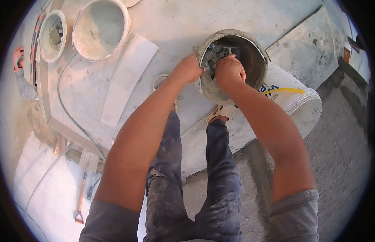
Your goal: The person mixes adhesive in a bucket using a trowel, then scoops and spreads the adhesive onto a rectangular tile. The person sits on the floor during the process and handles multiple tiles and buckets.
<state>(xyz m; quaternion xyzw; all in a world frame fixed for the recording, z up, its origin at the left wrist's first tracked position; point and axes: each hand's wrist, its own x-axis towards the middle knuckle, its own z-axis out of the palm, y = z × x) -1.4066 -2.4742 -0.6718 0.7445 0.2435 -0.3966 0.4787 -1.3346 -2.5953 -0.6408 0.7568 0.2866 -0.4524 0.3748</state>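
Note:
A mortar-caked bucket (258, 66) is tipped with its mouth toward me, at the upper centre right. Wet grey mortar (211, 54) clings inside it, mostly on the left side. My left hand (190, 68) is closed on the bucket's left rim. Reaching into the mouth, my right hand (230, 73) is closed in a fist over the mortar. A thin, light piece shows just beyond its fingers, but what the fist holds is mostly hidden.
A white plastic bucket (312, 105) with a yellow handle (290, 90) lies on its side at the right. Two buckets, one larger (101, 30) and one smaller (53, 36), stand upper left. A pale board (129, 80), a hose (63, 99) and a shovel (80, 201) lie leftward.

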